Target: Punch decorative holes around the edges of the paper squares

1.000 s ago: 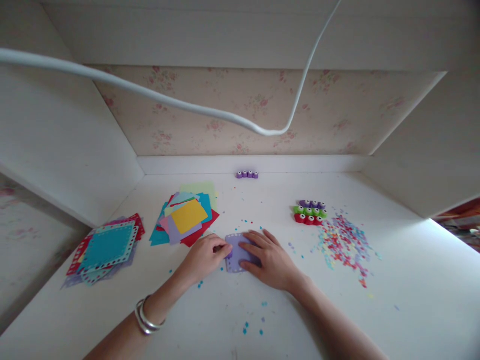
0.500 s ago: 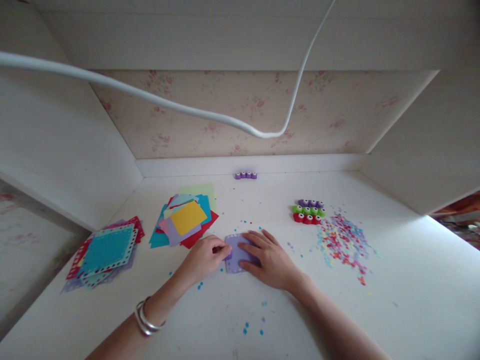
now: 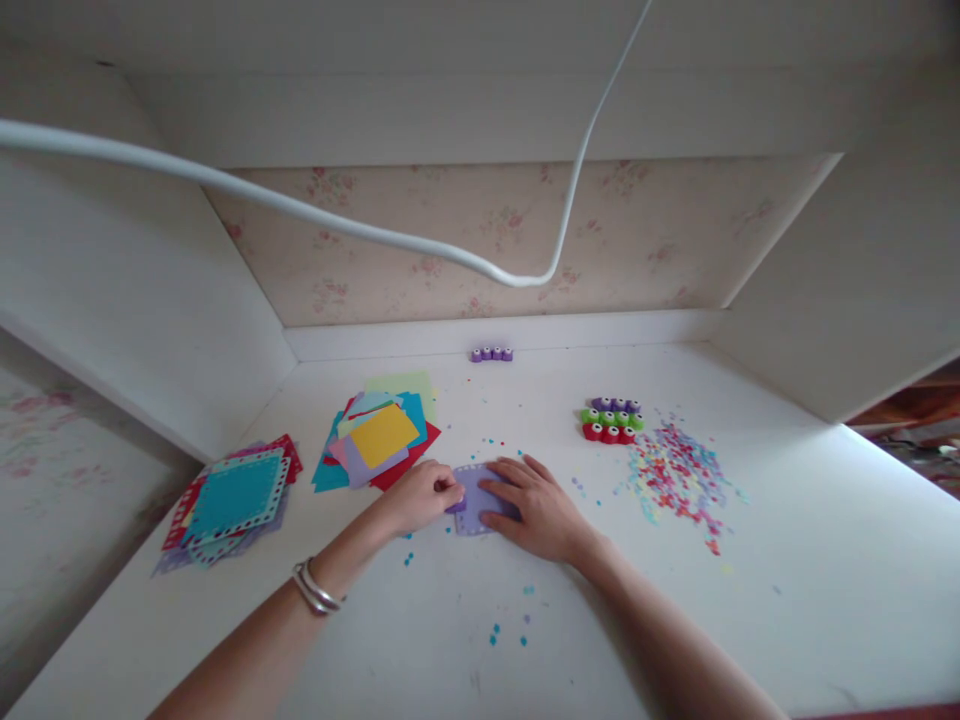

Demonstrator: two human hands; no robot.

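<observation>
A lilac paper sheet (image 3: pixel 472 515) with small holes punched along its edges lies flat on the white desk. My left hand (image 3: pixel 422 497) is closed around a small purple craft punch (image 3: pixel 456 506) at the sheet's left edge; fingers hide most of the punch. My right hand (image 3: pixel 536 510) rests palm down over the sheet's right part, fingers spread, holding nothing. Just beyond my left hand is a pile of coloured paper with a yellow sheet (image 3: pixel 382 436) on top.
At far left sits a stack of punched papers, topped by a blue sheet (image 3: pixel 238 492). Purple punches (image 3: pixel 492 354) line the back edge. Red punches (image 3: pixel 609 433), with green and purple rows behind, stand beside a heap of confetti (image 3: pixel 679 475). A white cable (image 3: pixel 390 236) hangs across the upper view.
The camera view has shifted slightly, so the desk items appear a little displaced. Both hands stay at the lilac sheet, the left still gripping the punch at its left edge.
</observation>
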